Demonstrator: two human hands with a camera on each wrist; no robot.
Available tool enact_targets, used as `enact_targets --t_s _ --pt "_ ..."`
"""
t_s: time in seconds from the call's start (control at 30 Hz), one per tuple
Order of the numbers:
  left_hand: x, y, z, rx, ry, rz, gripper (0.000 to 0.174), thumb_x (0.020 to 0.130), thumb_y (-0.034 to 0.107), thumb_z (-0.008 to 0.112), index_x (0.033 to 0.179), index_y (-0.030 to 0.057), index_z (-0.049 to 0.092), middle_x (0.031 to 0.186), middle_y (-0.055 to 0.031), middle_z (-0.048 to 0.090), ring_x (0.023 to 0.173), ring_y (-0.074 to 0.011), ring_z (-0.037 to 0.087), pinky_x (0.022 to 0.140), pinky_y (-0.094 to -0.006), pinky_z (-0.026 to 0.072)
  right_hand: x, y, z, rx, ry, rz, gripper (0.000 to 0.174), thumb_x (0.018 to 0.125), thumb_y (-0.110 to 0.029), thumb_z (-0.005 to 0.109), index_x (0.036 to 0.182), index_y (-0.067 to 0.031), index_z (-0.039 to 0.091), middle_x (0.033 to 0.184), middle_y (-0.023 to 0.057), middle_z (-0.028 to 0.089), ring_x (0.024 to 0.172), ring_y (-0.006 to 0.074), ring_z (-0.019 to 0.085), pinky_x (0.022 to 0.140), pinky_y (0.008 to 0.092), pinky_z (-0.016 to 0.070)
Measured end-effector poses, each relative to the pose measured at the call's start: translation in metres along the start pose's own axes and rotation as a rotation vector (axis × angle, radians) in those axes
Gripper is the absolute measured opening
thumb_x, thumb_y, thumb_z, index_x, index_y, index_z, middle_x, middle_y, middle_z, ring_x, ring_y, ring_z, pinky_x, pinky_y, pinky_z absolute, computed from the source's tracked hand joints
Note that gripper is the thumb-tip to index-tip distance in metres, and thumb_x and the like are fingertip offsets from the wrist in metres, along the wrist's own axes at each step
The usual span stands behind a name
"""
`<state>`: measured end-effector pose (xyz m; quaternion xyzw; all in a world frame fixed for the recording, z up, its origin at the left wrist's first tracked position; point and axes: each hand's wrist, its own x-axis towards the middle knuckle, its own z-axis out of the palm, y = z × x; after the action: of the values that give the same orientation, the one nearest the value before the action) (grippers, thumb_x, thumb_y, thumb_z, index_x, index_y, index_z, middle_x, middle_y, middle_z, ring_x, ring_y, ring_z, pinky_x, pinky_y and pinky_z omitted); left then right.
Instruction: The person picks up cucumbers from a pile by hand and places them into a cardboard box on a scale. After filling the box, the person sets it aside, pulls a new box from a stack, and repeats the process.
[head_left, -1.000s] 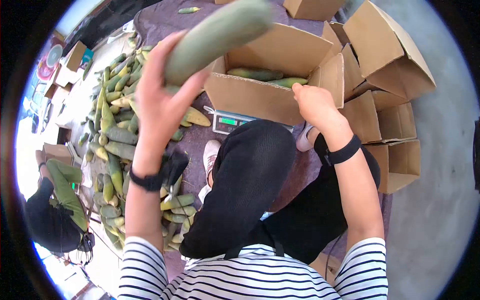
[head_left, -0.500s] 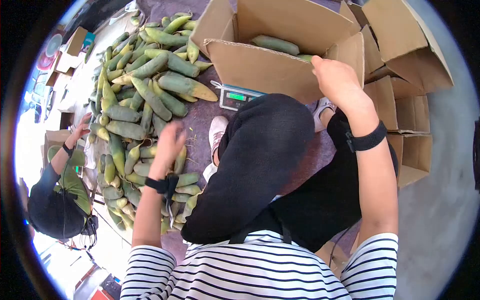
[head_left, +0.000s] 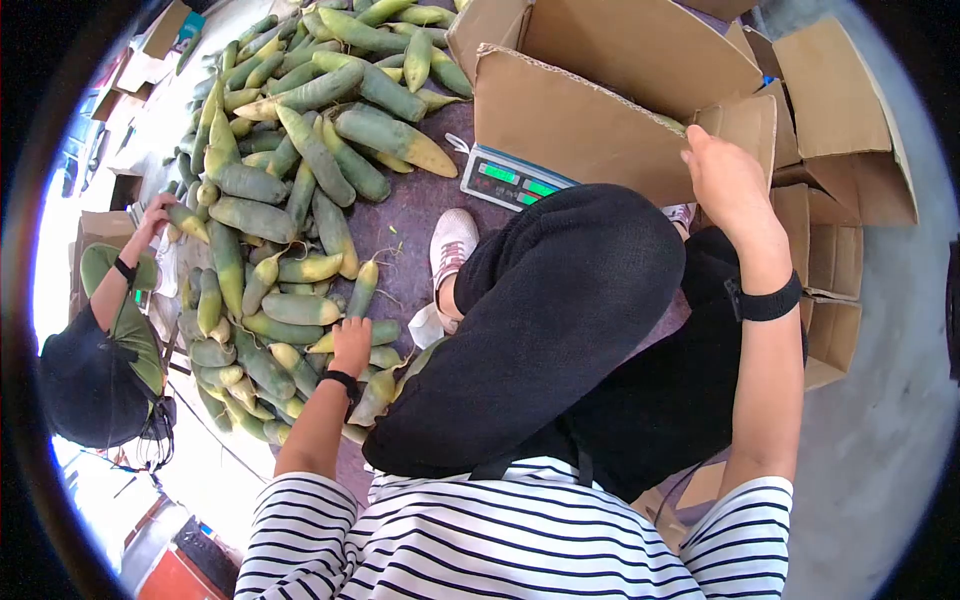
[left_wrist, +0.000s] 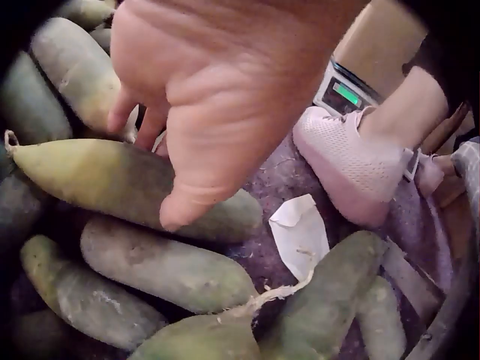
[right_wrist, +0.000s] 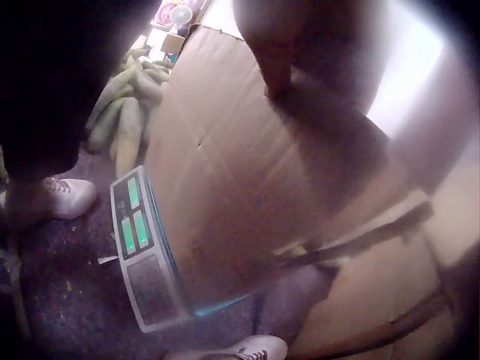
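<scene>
My left hand (head_left: 351, 347) is down at the near edge of a heap of green radishes (head_left: 290, 185). In the left wrist view its thumb lies on the near side of one green radish (left_wrist: 90, 172), and the fingers reach over the far side. That radish has a yellowish tapered end and more radishes around it. My right hand (head_left: 730, 185) holds the top edge of an upright cardboard box (head_left: 580, 120), fingers curled over the rim. The box stands on a digital scale (head_left: 510, 178) with lit green displays. Its wall hides most of the inside.
More open cardboard boxes (head_left: 835, 110) are stacked on the right. My bent knee (head_left: 600, 260) rises between the heap and the box, with a shoe (head_left: 455, 240) beside the scale. At far left another person (head_left: 95, 350) reaches a hand to the heap.
My left hand carried a large radish by the box, then came back without it and moved down to the heap's near edge. The right hand stays on the box rim. The view swung left.
</scene>
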<state>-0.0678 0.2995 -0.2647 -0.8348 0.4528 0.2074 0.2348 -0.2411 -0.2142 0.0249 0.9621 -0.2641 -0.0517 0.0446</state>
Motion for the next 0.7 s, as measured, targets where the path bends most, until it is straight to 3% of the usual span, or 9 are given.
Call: enact_targets --t_s 0.17,0.27,0.33,0.43,0.5,0.53,0.6,0.67,0.7 --pt "0.009 0.005 -0.002 0.001 -0.023 -0.033 0.018 0.082 0.013 0.057 0.099 0.0105 0.06 0.107 -0.0082 0.054 0.103 -0.0284 0.053 0.083 -0.0416 0.0442 0.003 0.001 0.004 -0.02 -0.003 0.019 0.012 0.088 -0.013 0.05 0.094 -0.0025 0.054 0.086 0.0188 0.065 0.084 0.0356 0.064 0.072 0.0472 0.0497" --pt "0.004 0.006 -0.015 -0.116 -0.071 -0.052 0.042 0.06 0.015 0.077 0.098 0.0102 0.06 0.106 -0.0138 0.053 0.106 -0.0321 0.051 0.084 -0.0436 0.0438 0.002 0.0 0.004 -0.023 0.017 0.029 0.012 0.084 -0.008 0.048 0.092 -0.0028 0.054 0.084 0.0192 0.065 0.083 0.0347 0.065 0.069 0.046 0.052" --pt "-0.003 0.01 -0.031 -0.236 -0.096 -0.093 0.048 0.058 0.019 0.079 0.099 0.0082 0.058 0.106 -0.0131 0.052 0.106 -0.0329 0.051 0.085 -0.0459 0.0443 0.002 0.0 0.001 0.002 0.028 0.017 0.012 0.084 -0.007 0.046 0.091 -0.002 0.055 0.084 0.0194 0.066 0.084 0.0347 0.066 0.069 0.0454 0.0528" --pt "-0.004 0.008 -0.034 -0.426 0.066 -0.107 0.054 0.058 0.022 0.081 0.104 0.0063 0.057 0.107 -0.0144 0.054 0.101 -0.0339 0.053 0.085 -0.0459 0.0449 0.001 -0.002 -0.001 0.01 -0.004 0.038 0.015 0.084 -0.008 0.047 0.093 -0.0014 0.057 0.084 0.0189 0.066 0.083 0.033 0.067 0.069 0.0437 0.0534" --pt "0.005 0.003 -0.038 -0.736 0.346 -0.057 0.06 0.059 0.021 0.081 0.111 0.0032 0.055 0.108 -0.0144 0.057 0.096 -0.0295 0.057 0.084 -0.0406 0.0467 0.001 -0.001 0.002 0.02 0.005 0.049 0.016 0.084 -0.008 0.047 0.093 -0.0014 0.057 0.084 0.0185 0.067 0.083 0.0326 0.067 0.069 0.0435 0.0534" --pt "0.008 0.003 -0.059 -0.731 0.354 -0.049 0.06 0.059 0.021 0.081 0.111 0.0032 0.055 0.108 -0.0144 0.057 0.096 -0.0295 0.057 0.084 -0.0406 0.0467 0.001 0.0 0.002 0.021 0.004 0.041 0.015 0.084 -0.008 0.047 0.093 -0.0014 0.057 0.084 0.0178 0.067 0.083 0.0323 0.067 0.069 0.0432 0.0534" --pt "0.01 0.009 -0.151 -1.162 0.247 -0.184 0.058 0.066 0.014 0.079 0.116 -0.0003 0.053 0.113 -0.0127 0.058 0.098 -0.0235 0.057 0.085 -0.0347 0.0472 0.0 0.0 0.004 0.024 0.008 0.04 0.015 0.084 -0.008 0.047 0.094 -0.0015 0.057 0.084 0.0171 0.067 0.083 0.0321 0.067 0.069 0.0428 0.0535" --pt "0.008 0.018 -0.228 -1.387 0.571 0.024 0.053 0.073 0.006 0.075 0.119 -0.0014 0.052 0.117 -0.0102 0.057 0.105 -0.0187 0.055 0.091 -0.0316 0.0453 -0.001 0.0 0.005 0.062 0.033 0.044 0.011 0.079 -0.004 0.051 0.09 -0.002 0.053 0.081 0.0172 0.064 0.082 0.0345 0.064 0.068 0.0439 0.0512" --pt "0.007 0.018 -0.261 -1.312 0.741 0.098 0.053 0.074 0.003 0.073 0.121 -0.0011 0.051 0.119 -0.0107 0.056 0.109 -0.0197 0.054 0.093 -0.0323 0.0439 0.0 0.0 0.002 0.064 -0.006 0.052 0.012 0.079 -0.002 0.051 0.091 -0.0019 0.052 0.083 0.0171 0.064 0.083 0.0338 0.064 0.07 0.043 0.0516"
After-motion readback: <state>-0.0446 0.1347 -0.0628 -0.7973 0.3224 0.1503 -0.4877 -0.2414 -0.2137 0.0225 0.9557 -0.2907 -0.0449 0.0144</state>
